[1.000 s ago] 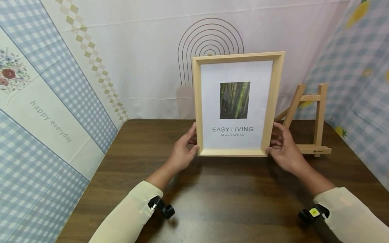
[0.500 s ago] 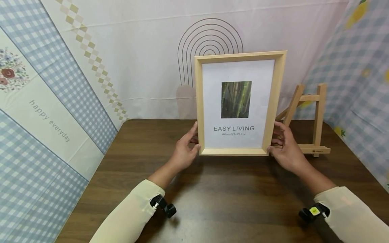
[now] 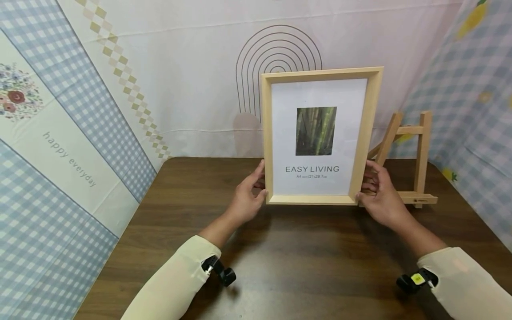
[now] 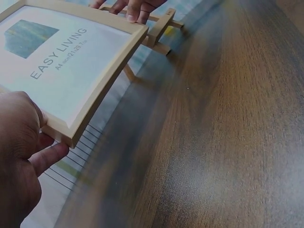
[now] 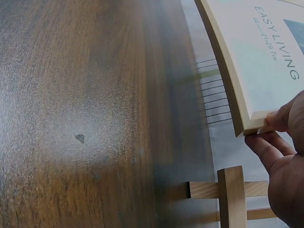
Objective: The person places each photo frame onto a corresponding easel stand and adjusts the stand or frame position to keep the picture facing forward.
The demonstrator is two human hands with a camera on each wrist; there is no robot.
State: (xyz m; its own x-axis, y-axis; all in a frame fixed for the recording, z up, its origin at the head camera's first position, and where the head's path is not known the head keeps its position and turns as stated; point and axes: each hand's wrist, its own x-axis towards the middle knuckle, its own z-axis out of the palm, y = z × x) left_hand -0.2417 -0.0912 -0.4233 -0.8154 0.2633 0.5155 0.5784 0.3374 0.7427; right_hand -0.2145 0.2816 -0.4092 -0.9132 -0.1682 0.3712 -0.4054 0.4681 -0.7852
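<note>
A picture frame [image 3: 311,200] of pale wood is held upright between both hands, its front facing the head camera. Behind its glass lies a white sheet with a bamboo photo and the words "EASY LIVING". My left hand [image 3: 247,200] grips the lower left side, thumb at the front edge and fingers behind. On the lower right side my right hand [image 3: 382,195] holds it the same way. Both wrist views show the frame's lower edge raised off the table. A small wooden easel [image 3: 421,160] stands just right of the frame, partly covered by the right hand.
The dark wooden table [image 3: 304,266] stretches out in front of the frame. A white cloth [image 3: 192,80] with printed arches hangs behind it. Checked blue cloths line the left and right sides.
The picture frame and both hands have shifted slightly to the right, nearer the easel. The grip on the frame stays the same.
</note>
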